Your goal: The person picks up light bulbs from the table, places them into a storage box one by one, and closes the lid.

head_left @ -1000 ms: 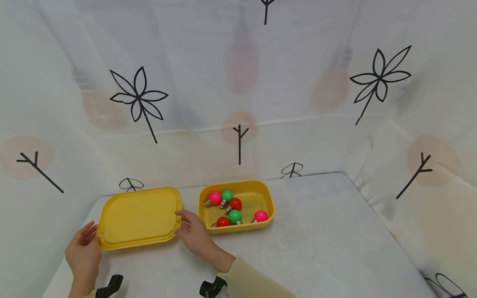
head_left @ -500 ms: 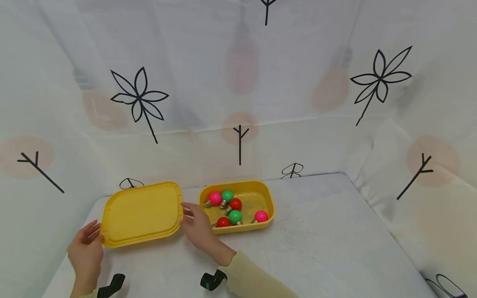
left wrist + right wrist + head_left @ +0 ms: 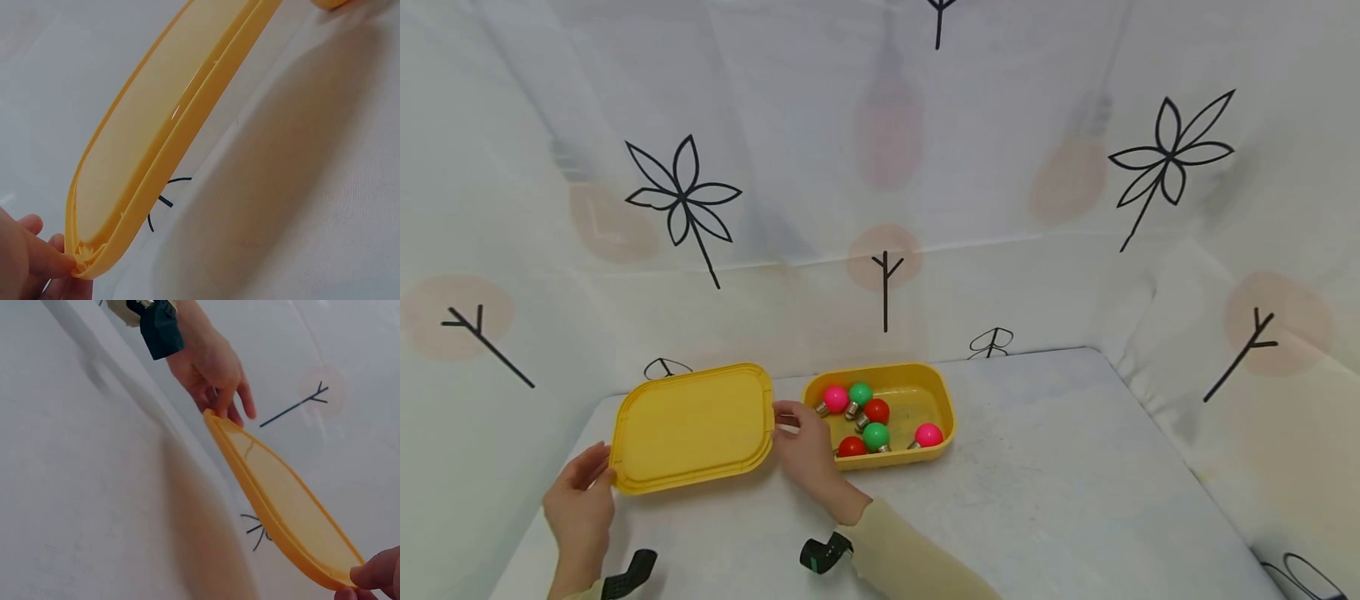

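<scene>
A flat yellow lid (image 3: 696,427) with a raised rim is held off the table by both hands, its shadow falling below it. The left hand (image 3: 580,508) pinches its left edge near the front corner. At the opposite edge, the right hand (image 3: 808,450) grips the lid between thumb and fingers, as the right wrist view also shows. Just right of that hand stands a yellow container (image 3: 946,412), partly hidden by the fingers. Inside lie several round light bulbs with metal screw bases, among them a red bulb (image 3: 876,410), a green bulb (image 3: 876,436) and a pink bulb (image 3: 928,434).
The white table (image 3: 1045,483) reaches back to a pale cloth backdrop (image 3: 1000,275) printed with black plant drawings. More cloth rises along both sides. A black camera mount (image 3: 824,553) sits on the right wrist, another black mount (image 3: 629,573) on the left.
Both hands have raised the lid slightly and shifted it a little to the right and back, toward the container. The container and bulbs have stayed in place.
</scene>
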Motion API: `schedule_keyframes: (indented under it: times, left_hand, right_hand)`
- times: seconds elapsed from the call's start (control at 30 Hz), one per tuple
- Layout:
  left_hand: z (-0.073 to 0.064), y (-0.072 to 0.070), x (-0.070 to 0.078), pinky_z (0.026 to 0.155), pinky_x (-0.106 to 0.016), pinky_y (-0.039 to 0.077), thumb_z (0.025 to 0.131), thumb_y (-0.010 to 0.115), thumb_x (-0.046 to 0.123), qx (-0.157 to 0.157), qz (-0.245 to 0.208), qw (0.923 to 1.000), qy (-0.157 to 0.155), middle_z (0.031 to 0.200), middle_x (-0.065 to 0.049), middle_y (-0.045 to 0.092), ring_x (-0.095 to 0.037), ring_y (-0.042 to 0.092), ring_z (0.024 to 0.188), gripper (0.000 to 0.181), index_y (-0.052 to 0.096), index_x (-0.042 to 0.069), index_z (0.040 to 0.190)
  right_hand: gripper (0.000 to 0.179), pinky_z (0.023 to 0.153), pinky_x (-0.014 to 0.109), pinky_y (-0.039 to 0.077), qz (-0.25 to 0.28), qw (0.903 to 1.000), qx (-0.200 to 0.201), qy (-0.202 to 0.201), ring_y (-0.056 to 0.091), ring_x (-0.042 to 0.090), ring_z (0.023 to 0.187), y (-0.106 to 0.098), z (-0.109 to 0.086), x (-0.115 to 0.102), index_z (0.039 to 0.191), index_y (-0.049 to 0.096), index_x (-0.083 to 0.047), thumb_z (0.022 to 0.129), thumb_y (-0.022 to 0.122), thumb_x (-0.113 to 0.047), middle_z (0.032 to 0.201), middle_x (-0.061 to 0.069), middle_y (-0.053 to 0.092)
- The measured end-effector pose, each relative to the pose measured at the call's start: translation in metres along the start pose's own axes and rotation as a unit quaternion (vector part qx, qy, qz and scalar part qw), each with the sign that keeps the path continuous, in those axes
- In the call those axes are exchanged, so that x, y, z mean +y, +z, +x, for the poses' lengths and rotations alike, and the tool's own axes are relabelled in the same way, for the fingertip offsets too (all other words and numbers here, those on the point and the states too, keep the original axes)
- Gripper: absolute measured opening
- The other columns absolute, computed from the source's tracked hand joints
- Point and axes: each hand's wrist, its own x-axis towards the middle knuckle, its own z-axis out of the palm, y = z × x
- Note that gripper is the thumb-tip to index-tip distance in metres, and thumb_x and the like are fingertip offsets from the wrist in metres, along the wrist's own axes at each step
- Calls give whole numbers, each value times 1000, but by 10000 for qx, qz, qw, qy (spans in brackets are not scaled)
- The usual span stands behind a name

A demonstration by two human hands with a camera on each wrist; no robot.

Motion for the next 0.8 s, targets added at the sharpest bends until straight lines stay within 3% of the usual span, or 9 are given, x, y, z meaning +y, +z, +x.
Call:
schedule_keyframes:
  times: [0.47, 0.67, 0.8]
  left_hand:
    - [1, -4, 2, 106, -34, 40, 101, 48, 0, -128, 45, 9996, 258, 148, -13, 47, -27, 47, 130, 49, 47, 12, 148]
    - [2, -3, 2, 106, -35, 39, 102, 47, 2, -218, -26, 9997, 74, 150, -10, 44, -29, 43, 132, 49, 47, 15, 149]
    - [1, -2, 4, 106, -35, 40, 102, 48, 2, -185, -12, 9997, 171, 147, -11, 44, -28, 43, 129, 49, 48, 16, 149]
  right_hand:
    - [34, 80, 24, 54, 46, 9995, 271, 131, 66, 17, 96, 2, 5, -1, 117, 70, -4, 84, 70, 5, 103, 1, 69]
    - [37, 81, 25, 54, 185, 9994, 267, 109, 66, 16, 94, 1, 5, -1, 119, 70, -4, 84, 70, 7, 101, 0, 68]
    - [40, 81, 24, 54, 227, 9992, 292, 128, 66, 15, 93, 1, 5, 0, 120, 70, -6, 84, 70, 9, 100, -1, 68]
